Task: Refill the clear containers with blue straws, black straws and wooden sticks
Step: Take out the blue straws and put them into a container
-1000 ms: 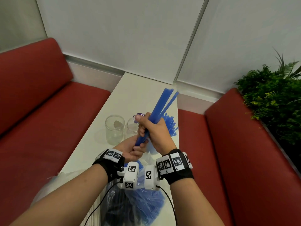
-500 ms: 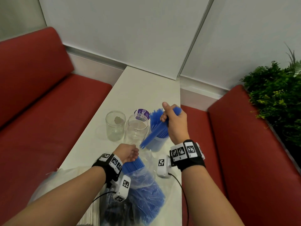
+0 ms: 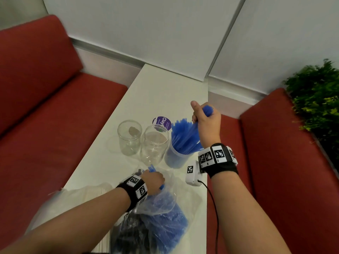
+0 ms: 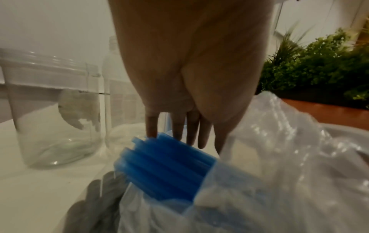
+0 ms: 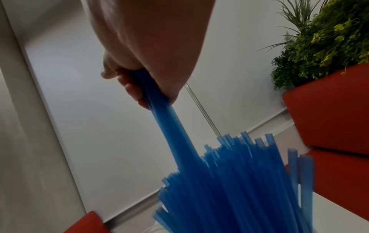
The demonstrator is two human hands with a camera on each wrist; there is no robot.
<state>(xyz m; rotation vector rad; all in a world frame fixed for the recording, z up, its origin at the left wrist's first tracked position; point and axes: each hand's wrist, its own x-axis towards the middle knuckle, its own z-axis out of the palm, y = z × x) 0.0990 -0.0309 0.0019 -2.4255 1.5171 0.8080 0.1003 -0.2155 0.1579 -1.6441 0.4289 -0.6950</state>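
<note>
My right hand (image 3: 205,118) grips a bunch of blue straws (image 5: 171,126) near their top ends. Their lower ends stand among the blue straws (image 3: 183,138) in the right clear container (image 3: 174,159). Two clear jars, left (image 3: 129,138) and middle (image 3: 154,143), hold no straws. My left hand (image 3: 155,178) lies over the mouth of a clear plastic bag (image 3: 165,204); its straight fingers (image 4: 177,126) touch the ends of the blue straws (image 4: 165,170) that stick out of the bag. Black straws (image 3: 132,233) lie bagged just left of them.
A narrow white table (image 3: 161,92) runs between two red benches, left (image 3: 55,116) and right (image 3: 293,162). A round purple label (image 3: 162,122) lies behind the jars. A pale bag (image 3: 88,193) lies at the near left. A green plant (image 3: 319,99) stands at the far right.
My right hand has carried the blue bunch right and down into the right container. My left hand has let go of the bunch and dropped to the bag.
</note>
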